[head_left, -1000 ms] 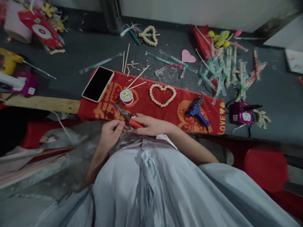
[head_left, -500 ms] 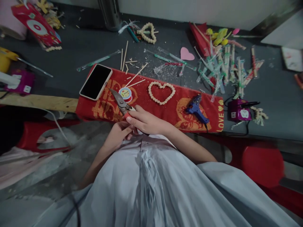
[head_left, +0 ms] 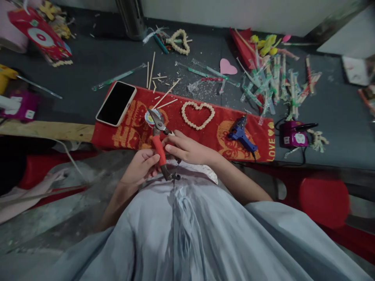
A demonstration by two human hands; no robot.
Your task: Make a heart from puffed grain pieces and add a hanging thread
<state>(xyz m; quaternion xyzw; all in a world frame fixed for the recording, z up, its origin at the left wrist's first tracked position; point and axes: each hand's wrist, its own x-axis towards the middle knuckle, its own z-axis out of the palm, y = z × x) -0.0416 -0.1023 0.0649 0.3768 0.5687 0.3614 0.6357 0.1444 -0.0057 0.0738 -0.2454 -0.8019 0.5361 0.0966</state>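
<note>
Pruning shears (head_left: 158,145) with an orange handle stand tilted over my lap at the table's near edge, blades pointing away from me. My left hand (head_left: 141,167) is closed with thumb and fingers on the orange handle from the left. From the right, my right hand (head_left: 189,149) grips the shears near the pivot; part of its hold is hidden. Just past the blade tip lies a small round spool (head_left: 150,118), partly covered by it. Beyond my right hand a heart-shaped frame of small beige pieces (head_left: 184,121) lies on the red towel (head_left: 202,137).
A phone (head_left: 116,103) rests on the towel's left end, a blue glue gun (head_left: 242,134) on its right. Behind are thin wooden sticks (head_left: 151,70), a second beige heart (head_left: 187,48), a pink paper heart (head_left: 227,67) and a heap of wrapped sticks (head_left: 277,78). Red stools (head_left: 324,201) stand below.
The shears have turned more upright, and their orange handle now shows between my hands. My left hand has shifted slightly to the left along with this.
</note>
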